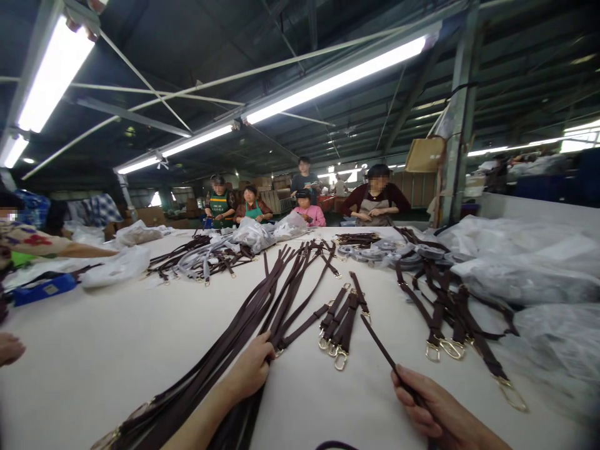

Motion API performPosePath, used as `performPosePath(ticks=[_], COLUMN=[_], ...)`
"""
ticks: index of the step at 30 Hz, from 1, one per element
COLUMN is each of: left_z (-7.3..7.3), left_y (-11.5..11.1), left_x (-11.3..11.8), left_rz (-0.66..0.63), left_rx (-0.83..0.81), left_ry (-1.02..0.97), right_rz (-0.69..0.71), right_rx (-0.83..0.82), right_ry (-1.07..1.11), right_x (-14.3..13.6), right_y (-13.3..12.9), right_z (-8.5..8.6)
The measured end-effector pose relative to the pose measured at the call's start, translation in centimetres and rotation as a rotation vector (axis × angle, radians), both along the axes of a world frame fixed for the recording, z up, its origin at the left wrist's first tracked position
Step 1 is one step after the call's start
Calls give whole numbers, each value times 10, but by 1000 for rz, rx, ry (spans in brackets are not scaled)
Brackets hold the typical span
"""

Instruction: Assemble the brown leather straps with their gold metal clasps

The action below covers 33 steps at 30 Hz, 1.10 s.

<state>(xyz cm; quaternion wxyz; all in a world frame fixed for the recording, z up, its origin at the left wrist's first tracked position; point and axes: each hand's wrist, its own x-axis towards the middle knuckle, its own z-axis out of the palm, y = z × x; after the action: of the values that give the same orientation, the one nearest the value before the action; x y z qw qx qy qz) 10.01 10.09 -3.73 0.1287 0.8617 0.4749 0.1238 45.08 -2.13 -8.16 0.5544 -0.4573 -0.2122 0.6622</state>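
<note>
My right hand (424,400) is closed round a thin dark brown strap (380,344), whose far end points up and left over the white table (314,400). At the long bundle of dark brown straps (225,340), my left hand (250,369) has its fingers curled on a strap; its fingertips are partly hidden. Between the hands lies a small group of short straps (344,315) with gold-coloured metal clips (340,360) facing me. A single short strap (359,294) rests just right of that group.
More straps with gold clips (443,312) lie to the right, beside clear plastic bags (529,262). Wrapped straps (206,256) are heaped at the far left. A blue box (44,289) stands near a co-worker's arm (89,250); another person's hand (10,348) shows below. Several people are across the table.
</note>
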Motion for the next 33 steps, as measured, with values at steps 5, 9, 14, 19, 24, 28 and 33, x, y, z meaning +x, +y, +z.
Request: performPosePath(ticks=[5,9,14,19,24,28,33], left_z=[3,-1,-1,0,6,9,6], left_y=[13,25,33,19,-17,-42,-65], left_x=[40,70,84,80,81,86,93], left_rz=[15,85,211,252,362,397,342], left_rx=[10,-70,-344,-852,-1149,-1337,-1476], left_ry=[-3,-25,-210,-564,-1010,-1239,-1370], right_rz=[17,46,66,70,63,93,134], right_rx=[9,34,40,39,54,144,257], right_ry=[-10,-17,-22,-57,-154,-205,-290], right_x=[3,4,4,5,-22,-61,-95], right_y=[0,0,-2,-1,2,2,4], right_z=[-7,-8,-3,-1,11,24,17])
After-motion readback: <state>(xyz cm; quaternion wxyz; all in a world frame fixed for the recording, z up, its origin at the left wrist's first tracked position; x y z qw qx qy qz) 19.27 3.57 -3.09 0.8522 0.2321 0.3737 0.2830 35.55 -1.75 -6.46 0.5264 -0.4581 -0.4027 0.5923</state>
